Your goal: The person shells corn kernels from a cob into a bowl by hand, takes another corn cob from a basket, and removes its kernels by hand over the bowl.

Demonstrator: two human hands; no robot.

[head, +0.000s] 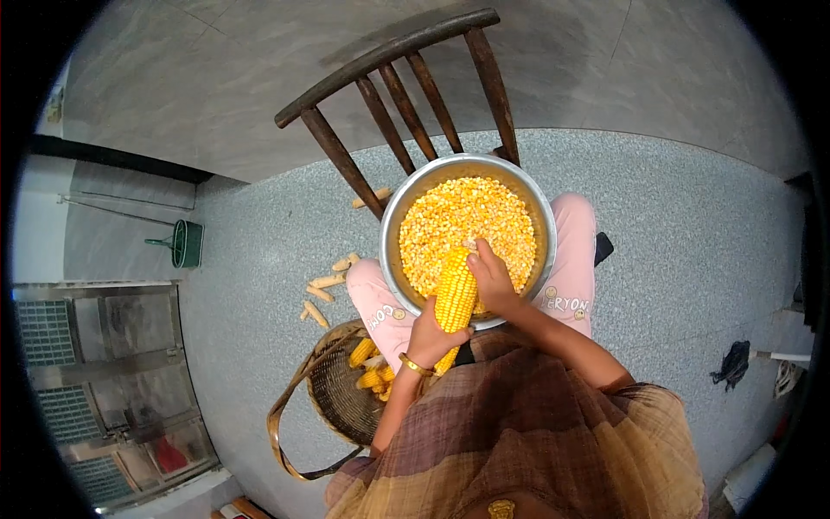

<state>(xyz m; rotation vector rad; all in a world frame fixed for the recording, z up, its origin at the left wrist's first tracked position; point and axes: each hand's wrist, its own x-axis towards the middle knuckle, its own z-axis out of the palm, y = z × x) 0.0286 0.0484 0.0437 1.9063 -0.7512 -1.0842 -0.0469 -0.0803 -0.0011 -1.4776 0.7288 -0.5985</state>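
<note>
My left hand [433,338] is closed around the lower part of a yellow ear of corn [456,290], which slants over the near rim of a metal basin. At the ear's upper end, my right hand [494,272] presses with its thumb against the kernels. Loose corn kernels [463,211] fill much of the metal basin [388,250], which rests between my knees, in front of a wooden chair back [395,97]. A woven basket [340,383] with a handle stands at my left side, and several ears of corn [373,376] lie in it.
Several bare corncobs [327,281] lie on the speckled floor left of my knee, and another cob [372,198] lies by the chair. A green dustpan [187,244] stands by the left wall. A black plastic bag [733,364] lies on the floor at the right.
</note>
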